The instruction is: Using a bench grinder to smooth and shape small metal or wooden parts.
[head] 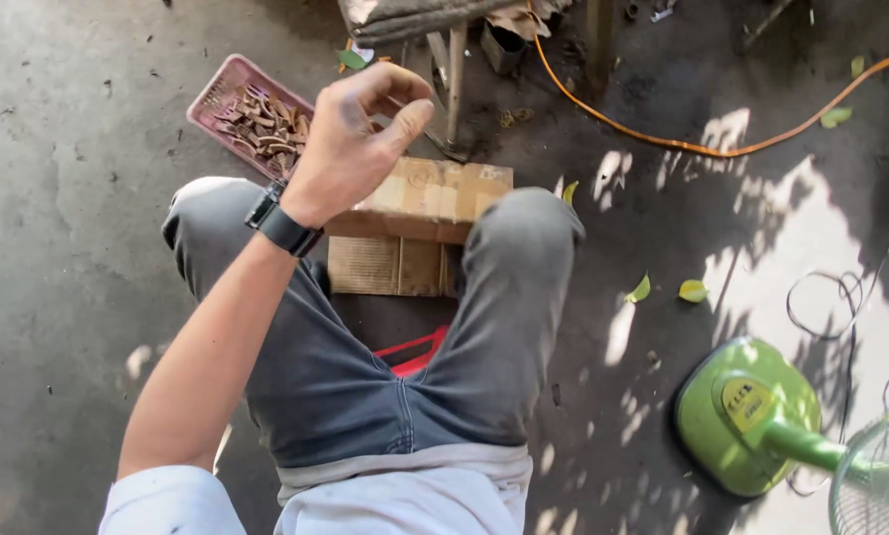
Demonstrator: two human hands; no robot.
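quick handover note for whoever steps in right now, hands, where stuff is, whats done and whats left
Left hand: raised above the left knee, fingers curled towards the thumb; whether it pinches anything cannot be told.
Right hand: not in view.
Pink plastic basket: on the concrete floor ahead of the left knee, holding a heap of small brown curved pieces.
Light wooden blocks: between the knees, with a flat sheet of brown cardboard on the floor beneath.
Green pedestal fan base: to the right.
Done: many pieces are in the basket.
Left: cannot be judged from this view.
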